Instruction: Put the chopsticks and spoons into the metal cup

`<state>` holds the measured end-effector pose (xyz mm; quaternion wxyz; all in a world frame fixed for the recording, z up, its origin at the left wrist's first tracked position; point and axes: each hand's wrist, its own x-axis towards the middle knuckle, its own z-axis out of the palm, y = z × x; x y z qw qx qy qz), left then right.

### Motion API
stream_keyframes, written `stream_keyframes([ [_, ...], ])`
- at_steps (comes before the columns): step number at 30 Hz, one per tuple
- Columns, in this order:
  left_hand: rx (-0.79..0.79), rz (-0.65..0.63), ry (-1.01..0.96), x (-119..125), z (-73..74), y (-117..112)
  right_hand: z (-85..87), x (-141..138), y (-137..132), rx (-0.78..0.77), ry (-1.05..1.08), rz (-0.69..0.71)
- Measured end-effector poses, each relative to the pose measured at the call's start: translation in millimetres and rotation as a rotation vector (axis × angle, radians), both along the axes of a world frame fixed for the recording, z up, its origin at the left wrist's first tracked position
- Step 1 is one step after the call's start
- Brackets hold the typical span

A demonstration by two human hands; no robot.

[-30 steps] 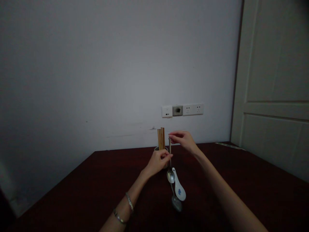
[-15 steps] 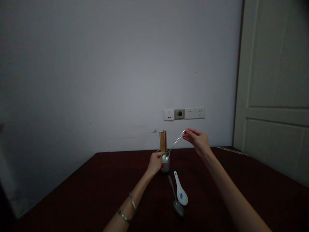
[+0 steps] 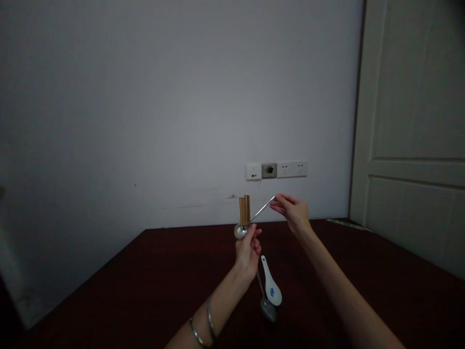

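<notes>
A metal spoon (image 3: 254, 216) is held slanted above the dark red table (image 3: 145, 291). My right hand (image 3: 295, 213) pinches the end of its handle, up and to the right. My left hand (image 3: 249, 251) is raised with its back to me, its fingertips closed at the spoon's bowl on the lower left. Just behind stand several wooden chopsticks (image 3: 244, 209); their cup is hidden behind my left hand. Two bangles circle my left wrist.
A white ceramic spoon (image 3: 271, 289) with a blue mark and a second metal spoon (image 3: 265, 303) lie side by side on the table below my hands. Wall sockets (image 3: 276, 170) sit on the grey wall behind. A pale door (image 3: 414, 145) stands at the right.
The right hand swung the spoon from hanging upright to slanting, handle up to the right. The left hand left the cup's side and rose to the spoon's bowl, covering the cup.
</notes>
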<state>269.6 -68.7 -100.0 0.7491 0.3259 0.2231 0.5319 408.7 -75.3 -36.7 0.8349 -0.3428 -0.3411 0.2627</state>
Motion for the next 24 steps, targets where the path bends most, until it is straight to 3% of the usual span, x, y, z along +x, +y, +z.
stream_keyframes([
  [10, -0.041, 0.022, -0.131, -5.0, 6.3, 7.4, -4.3, -5.6, 3.3, 0.010, 0.014, 0.043],
  [24, 0.033, 0.011, -0.213, -11.6, 15.1, 11.0, -7.0, -12.3, 4.6, 0.012, 0.037, 0.065],
])
